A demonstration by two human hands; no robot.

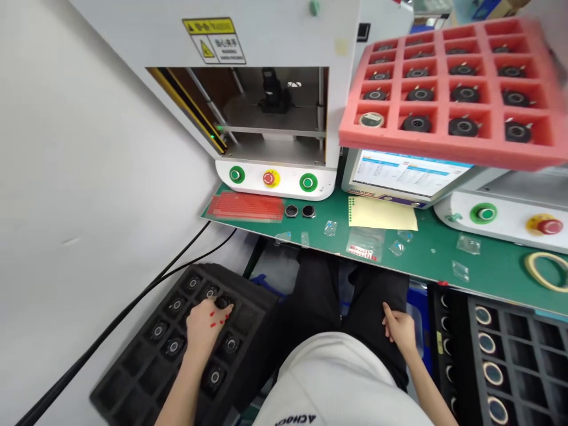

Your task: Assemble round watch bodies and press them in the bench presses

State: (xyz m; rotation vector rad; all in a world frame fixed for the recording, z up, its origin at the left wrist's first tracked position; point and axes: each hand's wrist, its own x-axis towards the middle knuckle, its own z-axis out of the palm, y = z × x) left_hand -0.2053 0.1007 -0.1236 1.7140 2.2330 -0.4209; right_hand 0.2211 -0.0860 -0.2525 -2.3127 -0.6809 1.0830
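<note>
My left hand (207, 320) reaches into the black foam tray (126, 378) at the lower left, its fingers closed around a black round watch body (222, 302) in one of the compartments. Small red strips stick to the back of this hand. Around it, other watch bodies (173, 346) sit in several compartments, with their round sensor sides up. My right hand (399, 331) rests on my thigh with its fingers curled in and nothing visible in them. On the green bench (331, 239), two round watch faces (308, 211) lie side by side.
A press machine (275, 148) with green and red buttons stands ahead. Right of it, a pink foam tray (444, 145) of watch bodies sits above a screen (399, 171). Red strips (246, 207), yellow paper (381, 213) and a tape roll (548, 271) lie on the bench. Black cables (155, 281) run along the left wall.
</note>
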